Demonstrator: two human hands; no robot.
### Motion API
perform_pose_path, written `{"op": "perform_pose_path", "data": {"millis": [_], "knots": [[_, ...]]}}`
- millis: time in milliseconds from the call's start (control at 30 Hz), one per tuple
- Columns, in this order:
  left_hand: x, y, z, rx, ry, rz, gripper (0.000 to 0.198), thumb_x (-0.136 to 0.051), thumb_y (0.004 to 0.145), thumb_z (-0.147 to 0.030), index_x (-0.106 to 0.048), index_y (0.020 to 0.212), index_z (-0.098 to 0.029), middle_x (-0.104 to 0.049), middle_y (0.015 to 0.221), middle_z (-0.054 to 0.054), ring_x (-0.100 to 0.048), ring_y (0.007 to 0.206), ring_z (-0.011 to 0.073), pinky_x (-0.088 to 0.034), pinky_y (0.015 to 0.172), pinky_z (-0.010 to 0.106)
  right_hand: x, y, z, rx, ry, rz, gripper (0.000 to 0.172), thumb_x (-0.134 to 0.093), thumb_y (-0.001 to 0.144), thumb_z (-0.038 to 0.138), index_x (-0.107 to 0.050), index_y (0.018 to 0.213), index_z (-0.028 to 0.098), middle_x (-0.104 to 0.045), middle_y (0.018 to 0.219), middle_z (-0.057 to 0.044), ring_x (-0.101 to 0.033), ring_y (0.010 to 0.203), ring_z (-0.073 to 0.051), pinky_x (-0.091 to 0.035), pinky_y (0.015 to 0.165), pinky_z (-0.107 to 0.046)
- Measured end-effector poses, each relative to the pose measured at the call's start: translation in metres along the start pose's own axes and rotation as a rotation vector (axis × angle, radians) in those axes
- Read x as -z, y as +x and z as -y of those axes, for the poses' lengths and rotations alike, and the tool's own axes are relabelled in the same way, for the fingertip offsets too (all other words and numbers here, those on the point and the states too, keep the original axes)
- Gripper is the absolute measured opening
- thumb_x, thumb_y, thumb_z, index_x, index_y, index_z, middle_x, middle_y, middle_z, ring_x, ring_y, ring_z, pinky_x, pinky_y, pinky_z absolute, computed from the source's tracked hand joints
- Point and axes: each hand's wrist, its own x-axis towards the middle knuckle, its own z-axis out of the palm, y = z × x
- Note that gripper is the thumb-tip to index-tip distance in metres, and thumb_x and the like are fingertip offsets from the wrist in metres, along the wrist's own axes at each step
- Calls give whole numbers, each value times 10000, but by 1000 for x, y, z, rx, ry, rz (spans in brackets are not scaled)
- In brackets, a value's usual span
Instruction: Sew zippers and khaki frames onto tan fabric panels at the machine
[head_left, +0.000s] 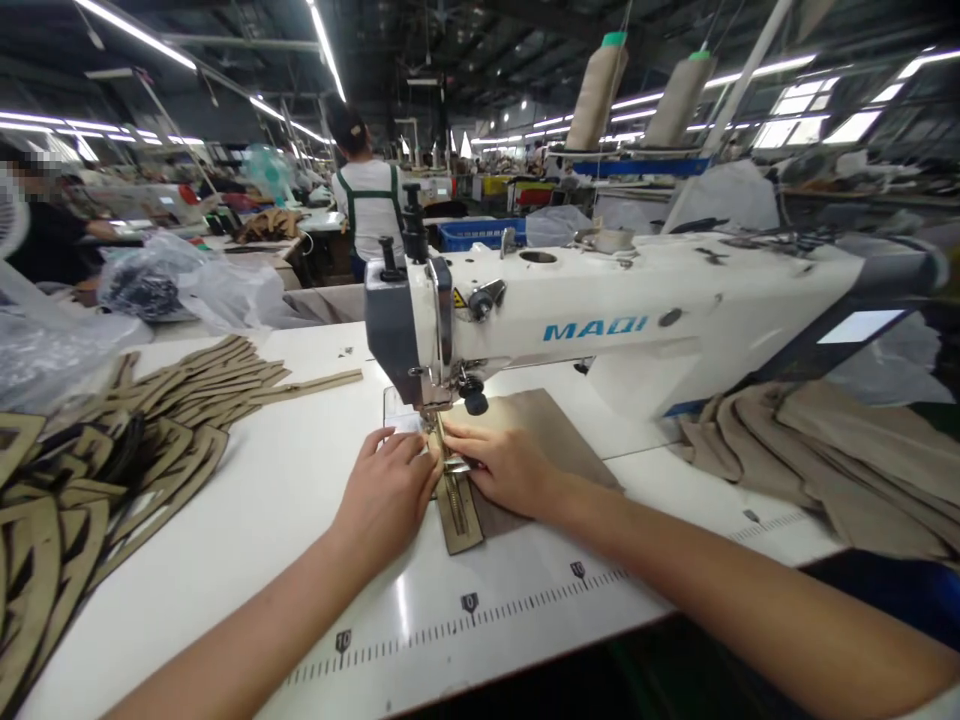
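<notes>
My left hand (394, 482) bends its fingers down onto the left edge of a khaki zipper strip (461, 515), close to the needle. From the other side my right hand (514, 468) grips the strip's right edge, fingertips near the presser foot (431, 420). Brown teeth run down the strip's middle, and its near end lies flat on the table. A taupe fabric panel (544, 425) extends beneath my right hand and to the right of the strip. Over both hands stands the white sewing machine head (525, 310). My fingers partly hide the stitching spot.
Several khaki zipper strips (172, 400) are heaped at the left. Folded taupe panels (817, 450) lie at the right. A printed ruler (469, 605) follows the table's front edge. Thread cones (598, 95) stand above the machine. A person (367, 205) faces away beyond the table.
</notes>
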Motion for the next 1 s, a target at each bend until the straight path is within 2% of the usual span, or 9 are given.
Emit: {"op": "perform_pose_path", "data": {"millis": [167, 300, 433, 533, 600, 667, 833, 900, 1000], "knots": [[4, -25, -16, -49, -26, 20, 240, -455, 870, -133, -613, 1050, -120, -633, 1135, 122, -560, 1084, 259, -321, 1029, 483, 2, -47, 25, 91, -54, -2, 422, -464, 800, 226, -570, 1191, 106, -510, 1288, -140, -621, 986, -254, -546, 763, -362], [7, -38, -24, -131, -72, 101, 309, -453, 844, -78, -573, 1128, -69, -574, 1232, 173, -516, 1163, 275, -289, 1061, 488, -4, -67, 36, 242, -276, 16, 396, -353, 851, 124, -565, 1173, 30, -516, 1243, -229, -651, 865, -274, -549, 606, -362], [15, -38, -21, -61, -255, 200, 330, -450, 839, -34, -583, 1134, -101, -561, 1257, 156, -495, 1191, 261, -300, 1056, 473, 3, -54, 40, 180, -212, 126, 343, -372, 842, 42, -615, 1080, 82, -593, 1153, -218, -640, 697, -212, -471, 535, -291], [20, -33, -16, -22, -315, 198, 322, -468, 828, -28, -626, 1069, -172, -620, 1191, 86, -558, 1115, 222, -376, 1007, 411, 22, -31, 39, 39, -27, 217, 171, -493, 783, 73, -647, 826, 135, -684, 843, -95, -596, 638, -164, -417, 564, -243], [25, -28, -12, 27, -349, 195, 271, -511, 812, -49, -653, 993, -192, -687, 1047, 51, -630, 975, 205, -469, 892, 347, 36, -13, 36, -5, 18, 214, 141, -515, 777, 109, -608, 680, 151, -614, 618, -7, -536, 551, -122, -369, 518, -205], [29, -19, -9, 85, -382, 190, 192, -594, 783, -107, -661, 942, -192, -714, 918, 28, -662, 848, 195, -512, 761, 288, 48, 2, 34, -47, 58, 210, 226, -489, 802, 146, -560, 588, 153, -521, 515, 32, -463, 486, -92, -311, 461, -186], [41, 3, -4, 176, -396, 162, 70, -686, 757, -217, -654, 761, -155, -692, 721, -1, -649, 684, 160, -493, 615, 229, 65, 18, 39, -104, 79, 158, 290, -467, 804, 195, -525, 523, 155, -449, 473, 44, -390, 464, -89, -246, 436, -198], [44, 10, -1, 196, -369, 154, 124, -669, 785, -229, -632, 709, -138, -655, 666, -7, -628, 643, 149, -491, 600, 247, 69, 17, 43, -107, 72, 127, 263, -474, 809, 198, -573, 569, 158, -506, 508, 34, -429, 493, -99, -269, 464, -201], [48, 17, 5, 207, -335, 142, 169, -601, 855, -285, -616, 807, -124, -634, 756, -1, -614, 681, 137, -511, 648, 298, 73, 13, 47, -111, 47, 86, 156, -541, 801, 234, -658, 713, 178, -627, 641, 10, -519, 575, -126, -313, 526, -212]]}}
